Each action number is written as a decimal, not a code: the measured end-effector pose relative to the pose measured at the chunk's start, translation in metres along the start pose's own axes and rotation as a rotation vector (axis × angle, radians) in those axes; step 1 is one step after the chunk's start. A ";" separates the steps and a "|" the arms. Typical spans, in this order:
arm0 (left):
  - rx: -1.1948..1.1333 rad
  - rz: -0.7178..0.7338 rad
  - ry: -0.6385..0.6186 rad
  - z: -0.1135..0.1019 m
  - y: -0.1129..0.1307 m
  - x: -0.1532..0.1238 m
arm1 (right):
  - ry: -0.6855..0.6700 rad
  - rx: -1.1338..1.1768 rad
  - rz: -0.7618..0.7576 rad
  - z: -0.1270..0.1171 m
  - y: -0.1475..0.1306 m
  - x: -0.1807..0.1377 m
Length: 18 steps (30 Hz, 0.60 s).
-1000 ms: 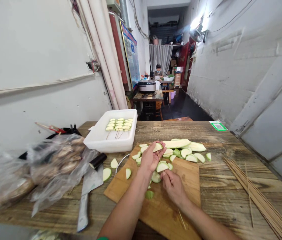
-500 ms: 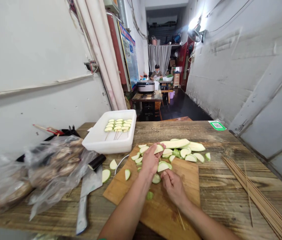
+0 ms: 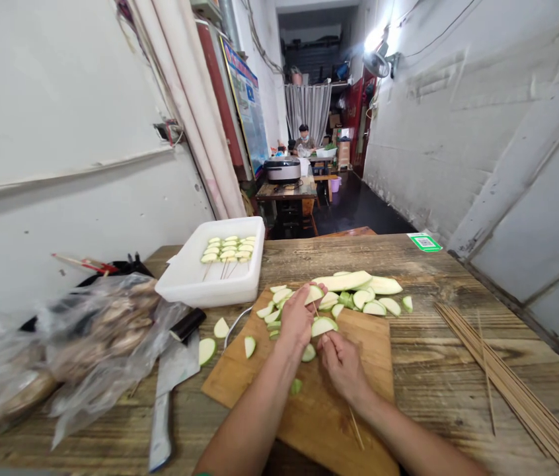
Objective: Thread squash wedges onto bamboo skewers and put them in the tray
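Observation:
My left hand [image 3: 297, 320] is closed around a pale green-edged zucchini slice [image 3: 314, 294] above the wooden cutting board [image 3: 367, 380]. A thin bamboo skewer [image 3: 357, 430] runs through my right hand [image 3: 341, 362], its tail sticking out below the palm. Just past the right fingertips, a second zucchini slice [image 3: 324, 325] sits on the skewer, and the stick continues up toward the slice in my left hand. Loose zucchini slices [image 3: 374, 308] and longer peeled-looking zucchini pieces [image 3: 346, 281] lie at the board's far edge.
A white tub [image 3: 210, 291] holds skewered slices at the back left. A cleaver [image 3: 161, 423] and plastic bags of brownish food [image 3: 111, 324] lie on the left. Bamboo skewers [image 3: 512, 390] lie on the right. A person [image 3: 304, 137] sits far back.
The view has shifted slightly, so the scene sits a little farther left. Both hands keep their hold, and the slice by the right fingertips has moved slightly along the skewer toward the left hand.

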State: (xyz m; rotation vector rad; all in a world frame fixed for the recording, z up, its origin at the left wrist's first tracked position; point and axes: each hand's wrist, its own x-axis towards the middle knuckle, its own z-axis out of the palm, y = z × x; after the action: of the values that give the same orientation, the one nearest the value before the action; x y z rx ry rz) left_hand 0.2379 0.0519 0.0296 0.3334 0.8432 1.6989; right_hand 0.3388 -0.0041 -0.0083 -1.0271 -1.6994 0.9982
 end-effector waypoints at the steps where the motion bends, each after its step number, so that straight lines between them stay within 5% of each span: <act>1: 0.003 0.001 0.004 0.000 0.000 0.000 | -0.001 0.001 0.006 0.000 0.000 0.000; 18: 0.037 -0.004 -0.013 0.001 -0.005 -0.003 | 0.024 0.011 0.007 0.000 0.002 0.000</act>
State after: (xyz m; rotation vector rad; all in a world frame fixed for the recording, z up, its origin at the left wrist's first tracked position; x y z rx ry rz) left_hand 0.2425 0.0496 0.0276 0.3672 0.8665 1.6771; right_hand 0.3391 -0.0033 -0.0099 -1.0346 -1.6704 0.9944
